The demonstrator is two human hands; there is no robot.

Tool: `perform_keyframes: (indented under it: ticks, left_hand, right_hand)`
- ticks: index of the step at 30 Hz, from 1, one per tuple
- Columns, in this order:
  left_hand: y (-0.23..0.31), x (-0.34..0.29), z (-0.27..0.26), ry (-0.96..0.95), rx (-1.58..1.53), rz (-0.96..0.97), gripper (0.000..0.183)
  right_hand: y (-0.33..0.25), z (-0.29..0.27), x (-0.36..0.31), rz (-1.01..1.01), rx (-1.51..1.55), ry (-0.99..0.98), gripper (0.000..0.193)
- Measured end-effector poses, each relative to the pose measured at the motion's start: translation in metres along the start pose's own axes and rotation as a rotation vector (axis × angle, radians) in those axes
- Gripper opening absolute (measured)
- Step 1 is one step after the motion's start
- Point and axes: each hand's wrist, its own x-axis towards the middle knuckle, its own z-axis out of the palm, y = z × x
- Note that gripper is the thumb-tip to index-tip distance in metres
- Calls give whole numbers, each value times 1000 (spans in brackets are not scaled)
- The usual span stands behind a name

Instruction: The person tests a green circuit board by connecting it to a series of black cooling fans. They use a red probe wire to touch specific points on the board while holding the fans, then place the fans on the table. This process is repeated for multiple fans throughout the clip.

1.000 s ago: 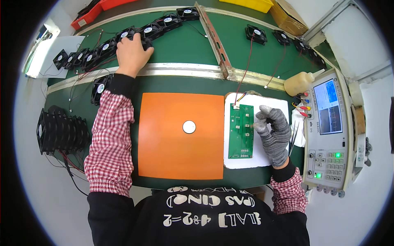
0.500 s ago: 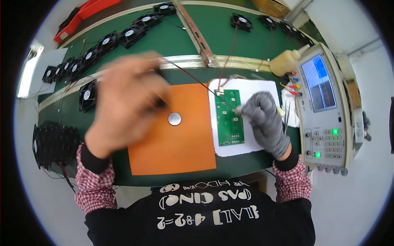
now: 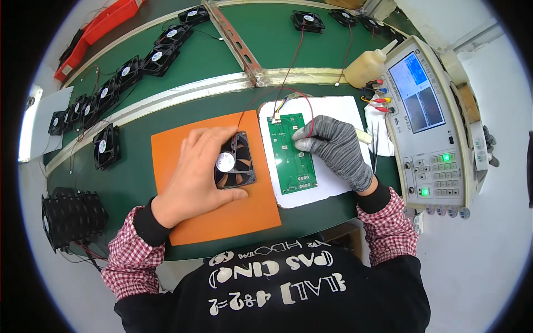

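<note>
A black square cooling fan with a white hub label rests on the orange mat. My bare left hand is closed about it, fingers at its far edge and thumb at its near edge. A thin red wire arches from the fan to my right hand, which wears a grey glove. Thumb and forefinger pinch the wire's end above a green circuit board; the tip itself is hidden. The board lies on a white pad. At its far left corner a white connector carries wires.
On the right stands a test instrument with a lit screen. Beside it are a yellowish squeeze bottle, tweezers and a white cloth. More fans line the back left; a stack of fans stands at the left edge.
My left hand has brought the fan down onto the mat, where a round silver disc showed before and is now covered. My right hand stays pinched over the board. The whole view has shifted slightly.
</note>
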Motion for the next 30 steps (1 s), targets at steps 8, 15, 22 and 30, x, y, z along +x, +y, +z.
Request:
perform_keyframes:
  ticks: [8,15,22,30]
  left_hand:
    - [0,-3,-1,-7,74,13,101]
    - [27,-13,-18,278,448,297,66]
    - [56,-39,-51,-35,-964,236,49]
    - [41,-35,-68,-720,-2066,-49,67]
  right_hand:
    - [11,3,5,-140,-222,-29,17]
    - [11,6,6,-178,-164,-24,15]
    - [15,-1,0,-176,-123,32,15]
    - [20,8,7,-279,-120,21,15]
